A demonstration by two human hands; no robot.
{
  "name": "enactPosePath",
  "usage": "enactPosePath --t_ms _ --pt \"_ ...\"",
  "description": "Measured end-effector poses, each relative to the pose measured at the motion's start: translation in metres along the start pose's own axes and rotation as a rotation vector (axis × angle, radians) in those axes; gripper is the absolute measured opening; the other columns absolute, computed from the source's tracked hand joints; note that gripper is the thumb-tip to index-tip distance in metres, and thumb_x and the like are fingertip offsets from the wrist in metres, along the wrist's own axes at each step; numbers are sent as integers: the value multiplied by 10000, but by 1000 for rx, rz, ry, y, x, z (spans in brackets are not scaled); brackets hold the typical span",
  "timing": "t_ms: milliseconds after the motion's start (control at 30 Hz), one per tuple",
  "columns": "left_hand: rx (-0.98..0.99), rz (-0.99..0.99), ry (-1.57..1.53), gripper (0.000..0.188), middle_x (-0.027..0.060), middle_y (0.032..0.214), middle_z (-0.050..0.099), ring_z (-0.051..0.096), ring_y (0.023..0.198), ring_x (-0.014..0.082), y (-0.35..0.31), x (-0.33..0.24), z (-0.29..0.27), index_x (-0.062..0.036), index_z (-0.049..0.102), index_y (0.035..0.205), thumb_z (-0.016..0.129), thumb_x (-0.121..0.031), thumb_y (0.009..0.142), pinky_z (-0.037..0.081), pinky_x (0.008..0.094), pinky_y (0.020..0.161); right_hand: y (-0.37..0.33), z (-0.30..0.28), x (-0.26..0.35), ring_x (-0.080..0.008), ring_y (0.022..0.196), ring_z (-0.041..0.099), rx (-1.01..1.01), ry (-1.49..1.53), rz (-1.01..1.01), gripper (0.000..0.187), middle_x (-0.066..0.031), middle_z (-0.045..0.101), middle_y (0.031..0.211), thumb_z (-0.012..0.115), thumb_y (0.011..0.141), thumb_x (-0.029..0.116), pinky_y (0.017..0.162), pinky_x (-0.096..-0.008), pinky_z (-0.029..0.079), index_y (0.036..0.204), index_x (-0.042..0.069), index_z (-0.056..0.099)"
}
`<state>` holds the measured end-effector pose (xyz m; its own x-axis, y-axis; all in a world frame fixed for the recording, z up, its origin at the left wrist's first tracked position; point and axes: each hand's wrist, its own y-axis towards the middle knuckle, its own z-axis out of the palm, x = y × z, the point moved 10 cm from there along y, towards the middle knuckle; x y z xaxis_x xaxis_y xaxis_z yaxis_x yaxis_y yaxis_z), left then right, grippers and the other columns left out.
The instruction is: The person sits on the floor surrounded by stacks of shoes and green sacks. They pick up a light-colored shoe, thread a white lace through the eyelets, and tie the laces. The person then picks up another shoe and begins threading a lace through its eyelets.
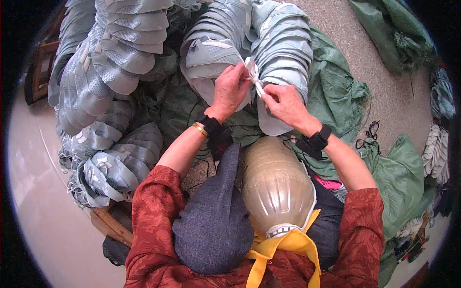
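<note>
Head view, nearest first: a translucent tan domed cap sits right under the lens, with a yellow cloth knotted below it and a dark grey fabric piece to its left. Red patterned sleeves cover both upper arms; the forearms are bare.

Both forearms run up from the lower edge and converge at centre top. Left arm: bent at the elbow, forearm angled up and right, with a gold bangle and a black wrist strap at the wrist. The left hand is knuckles-up, fingers curled and pressed together, pinching a white strip tie at its upper end. Right arm: forearm angled up and left, black wrist strap on it. The right hand is back-up, fingers bunched, thumb and forefinger nipping the lower tail of the same tie. The hands are just beside each other, with the tie between them.

The tie sits against a bundle of stacked grey-blue shoe upper pieces, which arcs over the hands at top centre. The bundle rests on a green woven sack.

More stacked bundles of the same pieces lie to the left, well apart from the hands. A wooden stool edge shows lower left. More green sacks lie on the right floor.
</note>
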<state>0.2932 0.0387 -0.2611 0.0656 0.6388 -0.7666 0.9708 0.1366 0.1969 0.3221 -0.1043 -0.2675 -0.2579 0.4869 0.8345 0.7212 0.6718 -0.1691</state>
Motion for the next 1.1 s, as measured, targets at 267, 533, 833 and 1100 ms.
enactPosePath --t_ms 267,533,833,1100 --pt "-6 -86 -43 252 83 816 613 640 715 220 1 8 3 -41 561 946 762 7 802 527 340 642 39 -27 26 -375 765 690 -339 -148 -166 165 -176 691 767 710 858 161 739 -455 547 941 23 745" --pt "-16 -102 -150 257 108 839 642 674 734 273 4 8 1 -45 547 971 753 -9 821 544 373 638 51 2 -30 -135 644 676 -82 530 249 116 -93 727 781 647 934 86 590 -276 571 962 -3 718" --pt "34 -129 -165 247 68 810 674 670 706 171 14 9 6 -37 544 982 750 -1 851 535 314 649 49 -24 -28 -105 720 702 -197 594 163 146 -51 715 788 700 952 109 649 -256 594 887 -21 688" --pt "75 -187 -193 243 60 825 675 658 740 135 9 10 8 -33 539 985 729 25 845 528 292 686 59 -33 0 -255 808 733 -53 119 19 167 -154 723 844 646 944 151 731 -360 570 1022 6 676"
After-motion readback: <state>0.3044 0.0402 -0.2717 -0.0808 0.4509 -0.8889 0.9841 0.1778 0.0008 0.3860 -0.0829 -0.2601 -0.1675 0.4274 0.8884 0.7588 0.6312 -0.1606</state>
